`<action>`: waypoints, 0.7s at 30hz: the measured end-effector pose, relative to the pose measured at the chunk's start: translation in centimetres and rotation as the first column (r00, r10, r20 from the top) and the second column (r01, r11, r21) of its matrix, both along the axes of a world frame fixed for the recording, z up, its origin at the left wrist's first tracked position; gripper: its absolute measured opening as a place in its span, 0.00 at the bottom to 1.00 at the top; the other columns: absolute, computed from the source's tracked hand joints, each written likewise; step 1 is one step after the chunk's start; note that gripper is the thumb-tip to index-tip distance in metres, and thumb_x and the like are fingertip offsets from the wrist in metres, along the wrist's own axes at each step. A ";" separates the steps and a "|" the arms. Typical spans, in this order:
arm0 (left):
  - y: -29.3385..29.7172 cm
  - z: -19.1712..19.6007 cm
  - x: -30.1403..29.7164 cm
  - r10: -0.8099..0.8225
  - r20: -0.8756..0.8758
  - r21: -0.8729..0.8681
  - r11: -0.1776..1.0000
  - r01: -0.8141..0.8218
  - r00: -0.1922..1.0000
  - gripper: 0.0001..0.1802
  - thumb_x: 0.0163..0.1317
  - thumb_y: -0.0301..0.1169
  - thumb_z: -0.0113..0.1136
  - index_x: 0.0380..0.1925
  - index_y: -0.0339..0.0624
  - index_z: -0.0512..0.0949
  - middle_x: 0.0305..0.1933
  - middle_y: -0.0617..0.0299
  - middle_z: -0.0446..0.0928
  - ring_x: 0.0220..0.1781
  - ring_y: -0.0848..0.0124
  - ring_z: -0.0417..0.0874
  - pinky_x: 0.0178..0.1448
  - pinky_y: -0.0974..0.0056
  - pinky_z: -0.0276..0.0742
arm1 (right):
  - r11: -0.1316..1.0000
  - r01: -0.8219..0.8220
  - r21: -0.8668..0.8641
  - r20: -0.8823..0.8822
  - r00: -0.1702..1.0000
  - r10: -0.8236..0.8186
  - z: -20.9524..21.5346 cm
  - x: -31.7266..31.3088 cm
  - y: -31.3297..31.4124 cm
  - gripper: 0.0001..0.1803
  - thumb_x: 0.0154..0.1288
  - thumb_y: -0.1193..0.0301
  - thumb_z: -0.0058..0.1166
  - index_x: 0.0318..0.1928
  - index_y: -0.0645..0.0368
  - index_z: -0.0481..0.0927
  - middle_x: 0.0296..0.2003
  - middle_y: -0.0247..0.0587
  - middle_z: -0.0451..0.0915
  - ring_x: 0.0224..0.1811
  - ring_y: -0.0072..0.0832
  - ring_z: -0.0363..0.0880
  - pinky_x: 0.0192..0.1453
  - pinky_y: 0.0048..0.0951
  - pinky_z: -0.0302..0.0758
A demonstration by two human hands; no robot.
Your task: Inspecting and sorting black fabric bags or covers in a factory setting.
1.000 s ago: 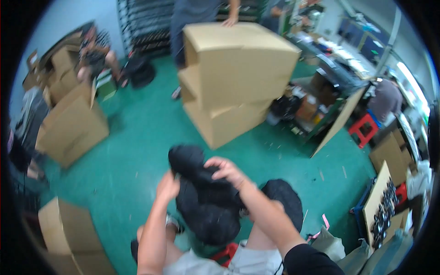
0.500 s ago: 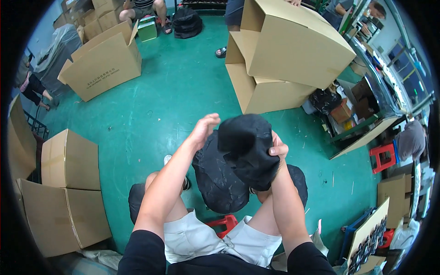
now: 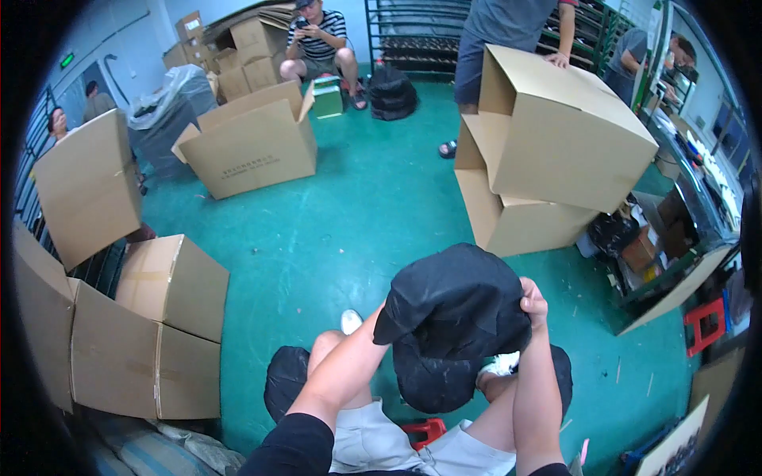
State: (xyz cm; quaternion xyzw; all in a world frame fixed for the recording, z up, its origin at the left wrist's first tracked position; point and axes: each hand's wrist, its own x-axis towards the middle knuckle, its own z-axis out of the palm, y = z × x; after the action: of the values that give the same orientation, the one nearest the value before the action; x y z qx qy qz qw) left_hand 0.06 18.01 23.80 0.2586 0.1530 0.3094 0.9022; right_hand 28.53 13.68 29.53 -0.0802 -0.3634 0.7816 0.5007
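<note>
A soft black cloth piece (image 3: 452, 293), rounded and hollow like a cap or cover, is held up before me. My right hand (image 3: 535, 302) is closed on its right edge, with the thumb in view. At its left edge my left forearm (image 3: 347, 367) reaches up, but the cloth hides that hand's fingers. Below hangs or stands a larger rounded black bundle (image 3: 436, 386) between my legs, partly covered by the cloth piece. Black fabric forms (image 3: 287, 382) also show beside my knees.
Large cardboard boxes stand at left (image 3: 190, 285) and an opened box (image 3: 254, 155) farther back. Stacked open cartons (image 3: 571, 143) are ahead right, with a person's hand on top. Another person sits at the back. A red stool (image 3: 705, 327) and cluttered workbench (image 3: 683, 206) line the right.
My left hand, in the open beside the cloth before, has gone behind its left edge. The cloth piece is spread wider. The view has shifted up and left, and a carton now shows at far left.
</note>
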 end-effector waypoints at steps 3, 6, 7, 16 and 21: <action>-0.3 1.8 -0.7 0.012 0.237 -0.012 1.000 -0.009 0.972 0.37 0.61 0.49 0.59 0.63 0.34 0.67 0.63 0.47 0.72 0.60 0.55 0.76 0.66 0.49 0.69 | 1.000 0.022 -0.016 0.143 0.990 -0.019 -0.7 0.7 0.5 0.17 0.53 0.73 0.64 0.43 0.71 0.82 0.40 0.50 0.85 0.40 0.36 0.85 0.51 0.34 0.81; -0.7 2.9 -1.0 0.012 0.468 -0.027 1.000 0.001 0.884 0.40 0.60 0.51 0.60 0.64 0.34 0.66 0.64 0.47 0.71 0.63 0.54 0.75 0.69 0.49 0.66 | 0.972 0.210 -0.109 0.134 0.972 -0.195 -1.5 0.5 1.0 0.14 0.56 0.73 0.64 0.41 0.69 0.83 0.40 0.48 0.85 0.41 0.34 0.85 0.51 0.34 0.81; -0.9 3.0 -1.0 0.080 0.423 -0.018 0.997 -0.080 0.903 0.53 0.51 0.58 0.66 0.68 0.34 0.60 0.69 0.44 0.64 0.69 0.50 0.67 0.74 0.45 0.58 | 0.971 0.226 -0.083 0.124 0.969 -0.215 -2.1 0.8 1.4 0.15 0.58 0.72 0.63 0.44 0.67 0.82 0.42 0.48 0.85 0.42 0.35 0.85 0.52 0.35 0.81; -0.7 3.9 -1.7 0.177 0.614 -0.023 0.978 -0.206 0.769 0.47 0.51 0.43 0.68 0.68 0.33 0.59 0.68 0.43 0.66 0.68 0.52 0.70 0.72 0.49 0.62 | 0.983 0.164 -0.085 -0.255 0.950 -0.181 1.3 -0.6 1.0 0.39 0.61 0.59 0.61 0.69 0.61 0.61 0.64 0.59 0.67 0.67 0.48 0.66 0.72 0.49 0.60; -0.8 6.1 -3.1 0.281 0.193 0.072 0.952 -0.299 0.940 0.40 0.44 0.25 0.57 0.63 0.30 0.64 0.58 0.42 0.75 0.59 0.52 0.78 0.66 0.52 0.72 | 0.993 0.122 0.007 -0.246 0.962 -0.116 0.6 -0.6 1.6 0.48 0.60 0.52 0.60 0.74 0.55 0.52 0.68 0.60 0.61 0.70 0.51 0.61 0.75 0.50 0.56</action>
State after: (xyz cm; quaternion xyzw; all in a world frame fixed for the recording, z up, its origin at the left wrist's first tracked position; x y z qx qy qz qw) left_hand -3.02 17.18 29.92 0.2491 0.0912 0.4684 0.8428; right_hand 27.88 15.32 30.16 0.0009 -0.3019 0.7499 0.5887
